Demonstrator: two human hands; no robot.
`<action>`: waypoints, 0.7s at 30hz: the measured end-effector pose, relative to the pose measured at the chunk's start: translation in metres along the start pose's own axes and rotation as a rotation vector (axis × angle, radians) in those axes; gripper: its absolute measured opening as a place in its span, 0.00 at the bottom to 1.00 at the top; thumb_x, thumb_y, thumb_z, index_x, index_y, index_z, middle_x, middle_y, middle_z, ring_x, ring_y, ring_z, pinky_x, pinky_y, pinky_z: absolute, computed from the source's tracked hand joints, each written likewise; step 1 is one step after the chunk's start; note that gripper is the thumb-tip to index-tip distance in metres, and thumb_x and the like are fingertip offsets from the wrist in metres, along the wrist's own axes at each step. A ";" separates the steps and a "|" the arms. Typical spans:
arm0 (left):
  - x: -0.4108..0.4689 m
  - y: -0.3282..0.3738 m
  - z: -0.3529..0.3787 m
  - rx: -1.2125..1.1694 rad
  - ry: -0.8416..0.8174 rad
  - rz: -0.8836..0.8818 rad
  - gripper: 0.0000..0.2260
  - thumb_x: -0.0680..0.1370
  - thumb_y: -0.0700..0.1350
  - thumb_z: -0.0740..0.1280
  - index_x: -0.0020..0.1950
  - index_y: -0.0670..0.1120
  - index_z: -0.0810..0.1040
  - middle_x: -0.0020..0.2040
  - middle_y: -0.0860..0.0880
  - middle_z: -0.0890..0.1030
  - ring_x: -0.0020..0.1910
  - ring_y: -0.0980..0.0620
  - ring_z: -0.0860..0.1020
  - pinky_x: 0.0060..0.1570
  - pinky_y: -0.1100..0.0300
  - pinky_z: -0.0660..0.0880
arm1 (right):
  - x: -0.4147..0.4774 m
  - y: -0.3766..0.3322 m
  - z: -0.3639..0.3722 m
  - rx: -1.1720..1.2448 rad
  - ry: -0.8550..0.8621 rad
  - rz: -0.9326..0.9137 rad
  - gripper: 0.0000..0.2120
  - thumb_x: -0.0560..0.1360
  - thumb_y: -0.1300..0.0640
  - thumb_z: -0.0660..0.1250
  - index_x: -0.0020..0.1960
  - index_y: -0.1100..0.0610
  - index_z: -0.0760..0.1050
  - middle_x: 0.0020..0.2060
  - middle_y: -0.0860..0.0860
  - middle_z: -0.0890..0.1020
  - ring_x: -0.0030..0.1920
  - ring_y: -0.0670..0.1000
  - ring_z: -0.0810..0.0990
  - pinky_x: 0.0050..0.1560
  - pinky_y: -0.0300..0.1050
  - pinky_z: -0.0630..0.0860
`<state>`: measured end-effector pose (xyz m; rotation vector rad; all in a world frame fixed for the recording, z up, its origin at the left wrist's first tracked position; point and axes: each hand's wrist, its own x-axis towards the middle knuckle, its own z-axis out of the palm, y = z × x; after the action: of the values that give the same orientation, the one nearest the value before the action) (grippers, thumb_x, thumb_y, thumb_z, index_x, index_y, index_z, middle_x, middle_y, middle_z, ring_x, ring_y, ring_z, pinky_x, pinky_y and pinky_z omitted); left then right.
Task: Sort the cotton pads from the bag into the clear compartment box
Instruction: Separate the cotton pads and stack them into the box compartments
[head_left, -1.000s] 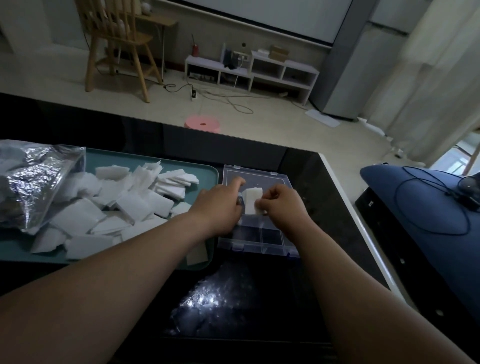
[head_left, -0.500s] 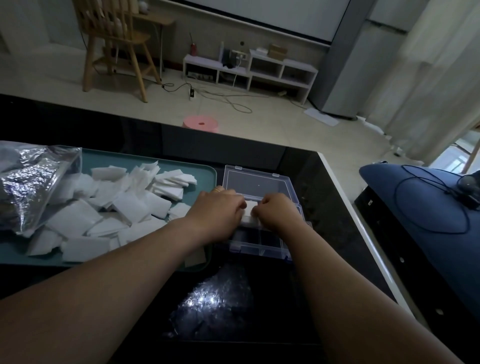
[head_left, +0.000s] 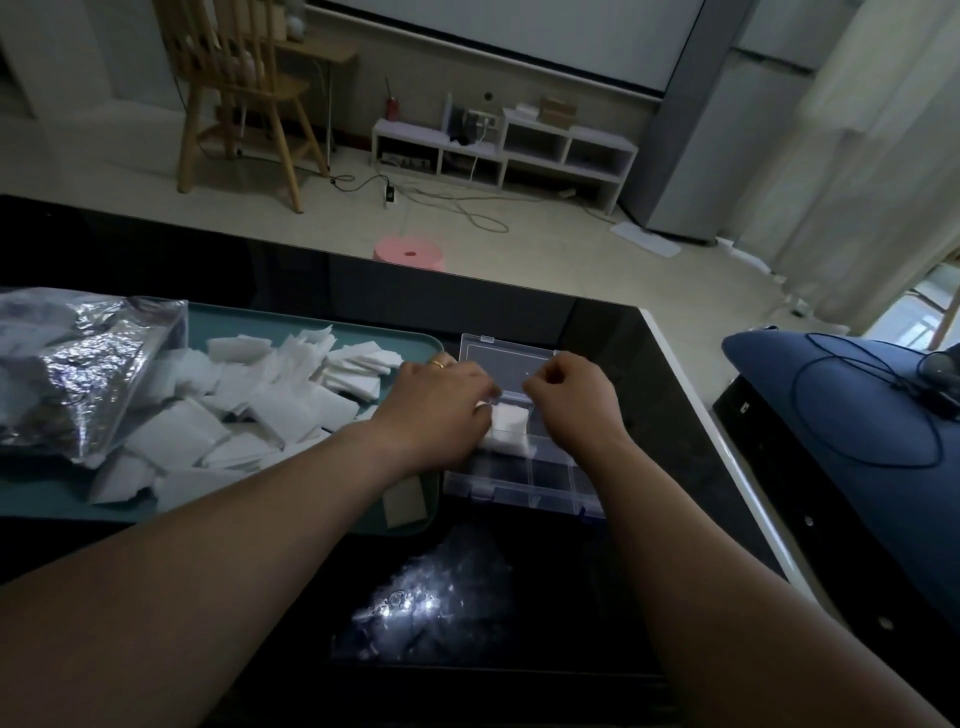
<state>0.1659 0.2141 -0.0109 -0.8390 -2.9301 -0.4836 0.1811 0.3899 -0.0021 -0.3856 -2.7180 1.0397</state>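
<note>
Together, left hand (head_left: 441, 410) and right hand (head_left: 571, 400) curl fingers (head_left: 470, 387) onto a pad (head_left: 511, 428) in the box (head_left: 524, 480), apparently pinching it.

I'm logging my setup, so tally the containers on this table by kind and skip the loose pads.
Bag: 1
Teal tray: 1
Clear compartment box: 1
Total: 3
</note>
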 end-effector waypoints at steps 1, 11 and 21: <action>-0.002 -0.004 -0.005 -0.003 0.017 -0.016 0.16 0.82 0.51 0.59 0.69 0.57 0.76 0.71 0.56 0.75 0.71 0.47 0.68 0.64 0.46 0.64 | -0.002 -0.004 -0.001 0.041 0.004 -0.013 0.03 0.80 0.57 0.69 0.48 0.55 0.79 0.40 0.50 0.83 0.43 0.52 0.82 0.47 0.50 0.81; -0.040 -0.087 -0.078 -0.254 0.290 -0.247 0.15 0.81 0.41 0.61 0.65 0.50 0.79 0.64 0.48 0.79 0.63 0.45 0.77 0.64 0.44 0.74 | -0.025 -0.054 0.023 0.159 -0.081 -0.095 0.10 0.84 0.56 0.62 0.59 0.52 0.81 0.47 0.49 0.85 0.49 0.51 0.84 0.54 0.53 0.82; -0.080 -0.160 -0.078 -0.135 0.090 -0.402 0.19 0.78 0.45 0.67 0.69 0.52 0.74 0.69 0.48 0.75 0.66 0.45 0.74 0.64 0.48 0.73 | -0.025 -0.111 0.102 -0.096 -0.235 -0.314 0.18 0.81 0.57 0.66 0.70 0.49 0.73 0.60 0.48 0.82 0.53 0.47 0.80 0.49 0.42 0.76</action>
<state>0.1478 0.0210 0.0072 -0.2196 -3.0074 -0.7270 0.1575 0.2387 -0.0039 0.1589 -2.9118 0.9192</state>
